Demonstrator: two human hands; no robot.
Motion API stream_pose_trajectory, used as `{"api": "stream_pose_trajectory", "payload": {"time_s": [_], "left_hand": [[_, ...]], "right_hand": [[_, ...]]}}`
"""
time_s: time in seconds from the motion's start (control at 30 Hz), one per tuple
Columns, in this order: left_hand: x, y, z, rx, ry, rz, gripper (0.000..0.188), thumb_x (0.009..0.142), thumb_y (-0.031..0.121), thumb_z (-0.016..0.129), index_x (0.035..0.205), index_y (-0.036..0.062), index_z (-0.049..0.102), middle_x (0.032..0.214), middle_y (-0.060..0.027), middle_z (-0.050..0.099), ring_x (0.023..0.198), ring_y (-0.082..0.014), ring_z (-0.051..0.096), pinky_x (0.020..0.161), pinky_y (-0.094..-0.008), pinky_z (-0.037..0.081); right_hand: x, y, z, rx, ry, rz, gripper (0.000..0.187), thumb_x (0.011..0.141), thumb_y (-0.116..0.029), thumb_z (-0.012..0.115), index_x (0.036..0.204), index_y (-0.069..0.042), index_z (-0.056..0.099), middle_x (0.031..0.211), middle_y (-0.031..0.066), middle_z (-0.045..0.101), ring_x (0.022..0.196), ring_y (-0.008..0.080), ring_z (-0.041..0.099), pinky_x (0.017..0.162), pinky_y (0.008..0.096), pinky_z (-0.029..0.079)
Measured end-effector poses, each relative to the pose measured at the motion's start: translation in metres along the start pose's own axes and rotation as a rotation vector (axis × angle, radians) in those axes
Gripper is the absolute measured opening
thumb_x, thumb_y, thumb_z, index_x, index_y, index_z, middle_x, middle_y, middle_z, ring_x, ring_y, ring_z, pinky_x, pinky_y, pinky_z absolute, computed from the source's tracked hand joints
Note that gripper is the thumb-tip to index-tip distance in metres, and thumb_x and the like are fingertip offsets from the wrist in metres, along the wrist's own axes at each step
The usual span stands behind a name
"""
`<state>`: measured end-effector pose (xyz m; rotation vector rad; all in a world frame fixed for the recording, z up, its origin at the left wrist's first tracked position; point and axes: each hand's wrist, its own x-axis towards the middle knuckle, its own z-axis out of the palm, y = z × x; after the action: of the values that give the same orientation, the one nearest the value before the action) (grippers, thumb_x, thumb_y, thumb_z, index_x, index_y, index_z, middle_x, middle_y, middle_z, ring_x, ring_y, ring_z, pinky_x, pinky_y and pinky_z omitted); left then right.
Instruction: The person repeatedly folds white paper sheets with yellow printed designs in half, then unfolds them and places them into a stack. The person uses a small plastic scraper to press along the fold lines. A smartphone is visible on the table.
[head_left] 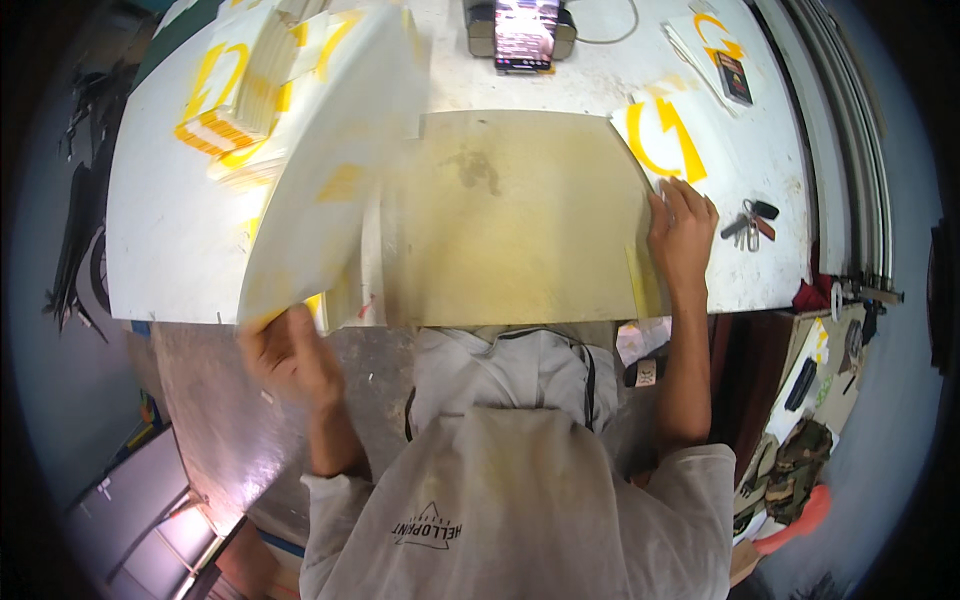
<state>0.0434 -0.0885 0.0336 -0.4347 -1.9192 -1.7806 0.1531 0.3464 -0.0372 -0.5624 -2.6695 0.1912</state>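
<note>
A large pale sheet [330,200], blurred by motion, stands lifted and curved over the left half of the table. At its lower corner my left hand [290,355], also smeared, is closed on it at the table's front edge. To the right, my right hand [685,225] has its fingers bent over the near edge of a white paper [660,140] printed with yellow shapes, pinching it. Between my hands lies a flat yellowish board [520,220] with dark stains. A yellow strip [643,280] runs along its right side.
Stacks of yellow-printed paper [235,95] fill the back left. A phone [526,35] leans on a dark stand at the back. Toward the right are a small dark box [733,78] on more papers and a bunch of keys [752,225]. Metal rails [850,150] border the right side.
</note>
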Motion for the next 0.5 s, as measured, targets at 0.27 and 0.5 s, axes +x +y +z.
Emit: {"api": "stream_pose_trajectory", "payload": {"time_s": [0.27, 0.5], "left_hand": [[0.041, 0.024, -0.082, 0.924, -0.760, 0.178, 0.027, 0.082, -0.009, 0.068, 0.106, 0.0004, 0.076, 0.112, -0.0157, 0.073, 0.106, -0.0341, 0.068, 0.099, -0.0472, 0.051], [0.024, 0.028, -0.076, 0.948, -0.543, 0.119, 0.028, 0.087, 0.001, 0.070, 0.115, 0.0013, 0.075, 0.112, -0.0186, 0.072, 0.109, -0.0357, 0.066, 0.099, -0.0456, 0.049]], "right_hand": [[-0.003, 0.023, 0.012, 0.120, -0.029, 0.001, 0.020, 0.097, -0.006, 0.061, 0.107, 0.003, 0.076, 0.115, 0.0242, 0.075, 0.112, 0.0411, 0.070, 0.103, 0.0520, 0.048], [-0.004, 0.017, -0.011, 0.328, 0.039, 0.246, 0.014, 0.099, -0.011, 0.073, 0.103, 0.002, 0.077, 0.110, 0.0177, 0.080, 0.107, 0.0323, 0.076, 0.100, 0.0421, 0.056]]}}
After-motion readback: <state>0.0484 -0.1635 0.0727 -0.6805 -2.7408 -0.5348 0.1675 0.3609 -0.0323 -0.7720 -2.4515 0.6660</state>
